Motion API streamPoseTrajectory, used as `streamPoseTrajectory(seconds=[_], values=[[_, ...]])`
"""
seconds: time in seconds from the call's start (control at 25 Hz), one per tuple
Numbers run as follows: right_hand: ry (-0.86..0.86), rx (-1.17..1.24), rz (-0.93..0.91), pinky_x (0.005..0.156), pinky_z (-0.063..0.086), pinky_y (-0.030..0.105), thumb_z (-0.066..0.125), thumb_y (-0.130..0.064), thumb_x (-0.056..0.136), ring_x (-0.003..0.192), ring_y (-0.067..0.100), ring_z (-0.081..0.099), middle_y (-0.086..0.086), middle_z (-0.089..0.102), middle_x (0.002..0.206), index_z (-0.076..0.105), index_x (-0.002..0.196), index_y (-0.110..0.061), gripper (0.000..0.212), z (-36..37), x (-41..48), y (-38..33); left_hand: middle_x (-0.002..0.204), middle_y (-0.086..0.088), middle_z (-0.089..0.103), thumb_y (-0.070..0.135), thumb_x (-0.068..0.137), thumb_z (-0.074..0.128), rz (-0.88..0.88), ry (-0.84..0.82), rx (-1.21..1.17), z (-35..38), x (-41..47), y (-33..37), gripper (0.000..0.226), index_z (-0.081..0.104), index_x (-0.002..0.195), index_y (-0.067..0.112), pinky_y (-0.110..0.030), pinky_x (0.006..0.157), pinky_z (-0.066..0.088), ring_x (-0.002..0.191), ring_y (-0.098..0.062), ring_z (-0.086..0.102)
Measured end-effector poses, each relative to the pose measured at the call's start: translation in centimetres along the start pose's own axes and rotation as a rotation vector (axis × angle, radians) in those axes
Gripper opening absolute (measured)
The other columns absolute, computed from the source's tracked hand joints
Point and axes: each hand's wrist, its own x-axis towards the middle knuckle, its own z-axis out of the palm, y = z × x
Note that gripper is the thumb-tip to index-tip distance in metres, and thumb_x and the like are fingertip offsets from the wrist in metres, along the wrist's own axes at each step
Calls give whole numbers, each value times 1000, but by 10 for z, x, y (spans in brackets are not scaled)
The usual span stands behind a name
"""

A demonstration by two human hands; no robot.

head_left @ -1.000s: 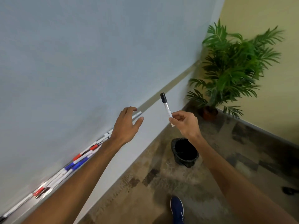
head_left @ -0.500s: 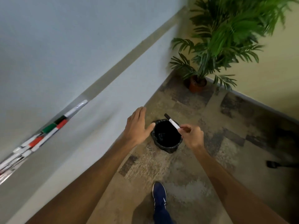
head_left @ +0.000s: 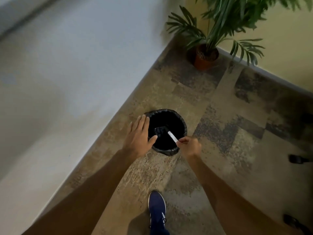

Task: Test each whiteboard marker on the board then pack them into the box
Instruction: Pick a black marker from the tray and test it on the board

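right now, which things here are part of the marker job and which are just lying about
In the job:
whiteboard marker, pinched by the right hand
black lined bin, directly under the marker
left hand, open over the bin's rim

Just there:
potted palm in the corner
blue shoe on the carpet

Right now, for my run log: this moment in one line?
right hand pinches marker over bin | left hand open, holds nothing

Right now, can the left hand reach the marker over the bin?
Probably yes: the left hand is open at the bin rim, and nothing lies between it and the marker pinched by the right hand.
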Motion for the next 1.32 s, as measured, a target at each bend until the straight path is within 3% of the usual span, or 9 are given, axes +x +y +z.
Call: streamPoseTrajectory(seconds=[0.16,0.36,0.52,0.6,0.64,0.76,1.0,1.32], values=[[-33,-83,19,82,56,36,71,-21,91,91,26,68,7,73,92,76,92,-12,11,38,44,24,167,-7,-12,59,103,30,18,-88,54,51,34,-10,82,-6,160,13,-46,125,-1,154,-22,-13],[-56,-134,11,79,56,38,68,-31,93,84,31,68,15,73,88,75,90,-2,30,69,82,34,167,-10,-12,58,103,30,30,-134,93,94,56,-13,82,-7,159,11,-45,125,-2,154,-24,-12],[-54,-203,-14,76,55,37,66,-33,94,89,30,67,9,70,89,70,89,-12,22,91,109,35,167,-10,-10,58,103,30,31,-147,99,113,67,-14,81,-6,159,11,-45,125,0,154,-23,-10],[-83,-226,-53,82,54,41,64,-30,96,102,33,65,10,68,98,67,100,-15,16,95,119,36,167,-10,-10,58,103,29,32,-149,105,119,72,-16,81,-6,159,10,-45,125,0,154,-23,-10],[-97,-242,-65,88,53,43,61,-29,98,111,34,61,13,67,109,66,114,-13,23,95,123,36,167,-10,-9,57,103,28,30,-149,105,121,74,-17,81,-6,159,10,-45,125,0,154,-23,-10],[-64,-330,-94,99,46,47,52,-33,101,126,35,50,15,58,131,56,133,-11,39,91,133,41,167,-10,-9,57,104,28,29,-149,107,123,77,-21,80,-6,159,10,-46,125,0,154,-23,-11],[-24,-396,-300,107,37,51,53,-33,101,133,32,40,12,53,136,57,134,-14,38,72,117,31,168,-8,-9,57,103,27,22,-113,98,109,71,-18,79,-8,159,15,-47,124,-1,154,-24,-10],[9,-374,-535,106,37,52,54,-29,101,133,30,43,8,52,142,52,140,-13,43,28,53,-17,167,-7,-11,60,102,24,-72,-26,34,45,30,-6,80,-9,159,16,-49,125,-3,154,-23,-11]])
